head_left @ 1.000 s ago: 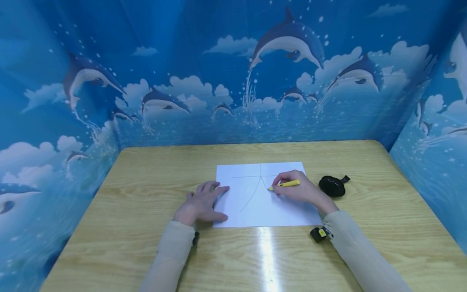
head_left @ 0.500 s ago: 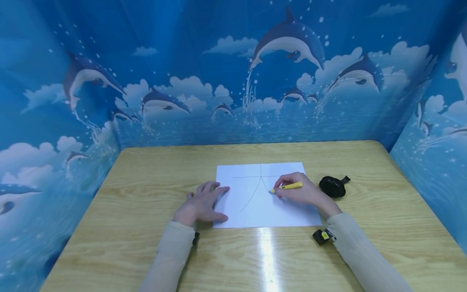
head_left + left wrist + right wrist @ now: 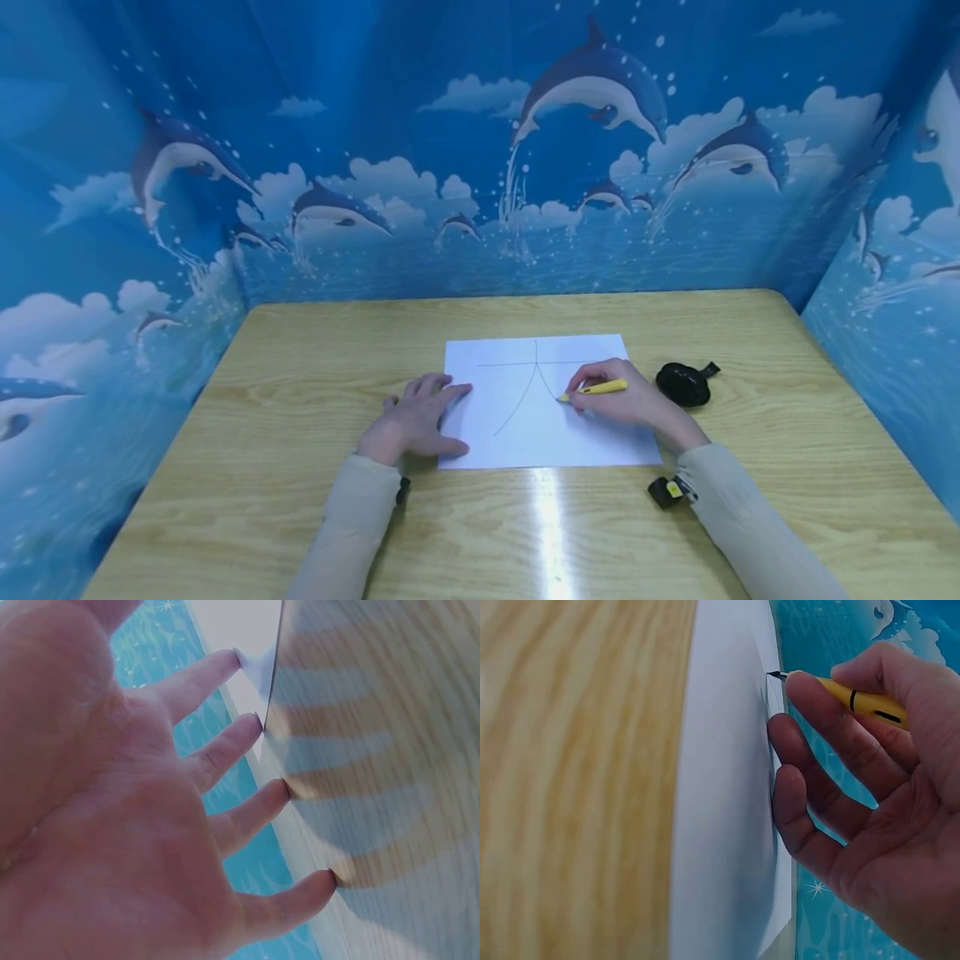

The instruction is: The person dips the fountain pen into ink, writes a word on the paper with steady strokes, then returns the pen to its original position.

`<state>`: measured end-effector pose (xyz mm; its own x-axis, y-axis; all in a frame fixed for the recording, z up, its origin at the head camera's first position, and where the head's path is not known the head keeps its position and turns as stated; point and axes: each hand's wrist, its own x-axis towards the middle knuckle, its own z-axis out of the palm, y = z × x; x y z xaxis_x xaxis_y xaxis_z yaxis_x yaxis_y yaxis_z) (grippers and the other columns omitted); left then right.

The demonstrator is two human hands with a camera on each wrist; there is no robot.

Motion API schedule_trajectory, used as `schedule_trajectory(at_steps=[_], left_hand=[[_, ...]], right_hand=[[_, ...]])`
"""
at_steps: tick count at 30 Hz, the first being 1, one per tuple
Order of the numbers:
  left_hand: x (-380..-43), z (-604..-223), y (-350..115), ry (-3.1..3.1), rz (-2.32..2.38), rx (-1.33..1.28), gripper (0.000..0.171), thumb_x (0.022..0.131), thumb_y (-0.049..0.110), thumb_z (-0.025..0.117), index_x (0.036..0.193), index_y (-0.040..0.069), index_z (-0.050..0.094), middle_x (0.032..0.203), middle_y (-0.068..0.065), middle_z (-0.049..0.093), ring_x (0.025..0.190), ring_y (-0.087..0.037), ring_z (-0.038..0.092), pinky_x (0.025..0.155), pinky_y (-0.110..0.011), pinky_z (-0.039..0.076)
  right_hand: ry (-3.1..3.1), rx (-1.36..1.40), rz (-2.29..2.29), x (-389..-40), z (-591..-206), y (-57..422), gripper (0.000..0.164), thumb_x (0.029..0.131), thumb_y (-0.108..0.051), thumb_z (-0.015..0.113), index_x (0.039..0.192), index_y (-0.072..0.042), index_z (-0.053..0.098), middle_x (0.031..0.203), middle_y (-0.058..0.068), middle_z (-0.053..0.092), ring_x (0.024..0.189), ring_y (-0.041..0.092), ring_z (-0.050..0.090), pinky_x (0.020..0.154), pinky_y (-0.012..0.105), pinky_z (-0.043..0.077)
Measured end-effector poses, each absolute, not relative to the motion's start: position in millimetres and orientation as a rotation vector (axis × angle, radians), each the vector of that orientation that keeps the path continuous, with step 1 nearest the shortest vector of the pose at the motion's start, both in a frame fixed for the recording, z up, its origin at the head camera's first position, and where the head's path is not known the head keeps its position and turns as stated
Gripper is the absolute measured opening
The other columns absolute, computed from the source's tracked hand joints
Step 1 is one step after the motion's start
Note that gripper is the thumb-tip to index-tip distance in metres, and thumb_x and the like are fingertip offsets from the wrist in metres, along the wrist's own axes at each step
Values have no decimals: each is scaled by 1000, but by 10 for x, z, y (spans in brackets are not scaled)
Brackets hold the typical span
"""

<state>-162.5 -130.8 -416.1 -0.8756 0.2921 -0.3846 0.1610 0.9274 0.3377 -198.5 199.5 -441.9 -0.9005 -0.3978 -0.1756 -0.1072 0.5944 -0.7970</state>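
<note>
A white sheet of paper (image 3: 517, 446) lies on the wooden table, bearing a thin horizontal line, a short upright line and two strokes spreading downward from their crossing. My right hand (image 3: 628, 400) pinches a yellow fountain pen (image 3: 609, 387); in the right wrist view the dark nib of the pen (image 3: 877, 707) touches the paper at the lower end of the right-hand stroke. With fingers spread, my left hand (image 3: 414, 418) rests at the paper's left edge. The left wrist view shows fingertips of the left hand (image 3: 142, 802) on the paper and others on bare wood.
A black rounded object with a short strap (image 3: 682, 384) lies on the table (image 3: 315, 358) to the right of the paper. Blue dolphin-printed curtains (image 3: 420, 233) stand behind the table and along both sides.
My right hand and the pen have moved slightly down and to the right, and the right-hand stroke has grown longer. The left hand and the paper have stayed in place.
</note>
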Motion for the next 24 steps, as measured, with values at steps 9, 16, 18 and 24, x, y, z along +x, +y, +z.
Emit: schedule_trajectory(at_steps=[9,16,18,24], left_hand=[[-1625,-4174,-1293,2655,393,320,85,86,46,79,159,31,38,168,-7,26,155,-40,20,116,-77,20],[-1621,-4172,-1298,2644,387,313,86,87,46,79,159,32,36,169,-6,24,156,-39,18,117,-76,18],[-1620,-4175,-1299,2651,391,320,85,86,46,80,159,31,38,168,-7,25,156,-39,19,116,-76,19],[-1628,-4181,-1302,2653,391,329,85,86,47,79,159,32,37,168,-6,25,156,-39,20,116,-77,20]], right_hand=[[2467,-426,-1219,-1946,-4403,2021,13,92,-21,73,101,-13,76,80,0,73,72,18,57,66,25,45],[2460,-463,-1214,-1934,-4421,2074,13,93,-23,74,101,-13,76,81,2,74,71,16,56,65,25,44],[2457,-468,-1210,-1927,-4418,2084,14,93,-23,74,102,-13,76,81,3,74,70,16,56,64,25,43],[2450,-496,-1210,-1911,-4409,2106,14,92,-23,74,102,-13,75,81,3,75,68,13,55,62,23,42]])
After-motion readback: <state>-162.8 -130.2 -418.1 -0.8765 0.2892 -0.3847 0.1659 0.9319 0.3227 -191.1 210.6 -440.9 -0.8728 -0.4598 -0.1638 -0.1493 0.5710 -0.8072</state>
